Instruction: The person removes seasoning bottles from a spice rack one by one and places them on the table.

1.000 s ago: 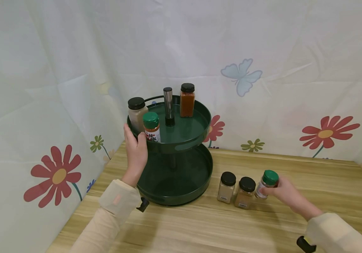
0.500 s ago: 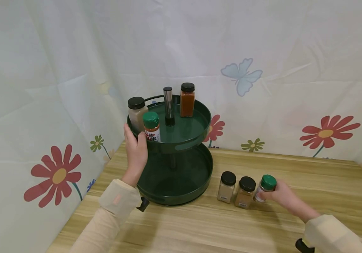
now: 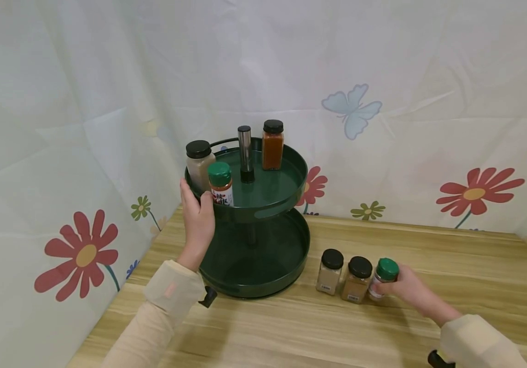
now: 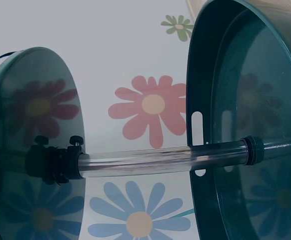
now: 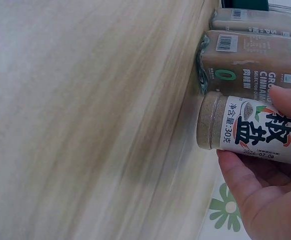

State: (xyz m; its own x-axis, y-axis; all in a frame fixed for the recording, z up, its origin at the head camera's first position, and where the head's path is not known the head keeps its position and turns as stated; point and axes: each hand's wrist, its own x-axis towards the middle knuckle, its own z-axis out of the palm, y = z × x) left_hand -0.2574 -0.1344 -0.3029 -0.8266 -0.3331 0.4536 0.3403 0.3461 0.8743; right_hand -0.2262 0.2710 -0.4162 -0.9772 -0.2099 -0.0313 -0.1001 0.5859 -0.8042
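Note:
On the wooden table, my right hand (image 3: 408, 287) grips a green-capped spice jar (image 3: 385, 273), upright beside a black-capped cinnamon jar (image 3: 357, 280). The right wrist view shows the held jar's (image 5: 258, 127) white label, thumb on one side and fingers on the other. My left hand (image 3: 198, 220) rests against the outer rim of a dark green two-tier round spice rack (image 3: 274, 212), thumb and index finger spread. Close to that thumb, a green-capped jar of red spice (image 3: 221, 185) stands on the upper tier, in front of a wide black-capped jar (image 3: 199, 162).
A square jar of orange-red powder (image 3: 272, 147) stands at the upper tier's back, near the metal centre post (image 3: 245, 151). Left of the cinnamon jar is another black-capped jar (image 3: 329, 273). A flowered curtain (image 3: 406, 143) hangs behind the table.
My right hand has moved the green-capped jar a little left and nearer to me, up to the cinnamon jar. The left hand has stayed against the rack.

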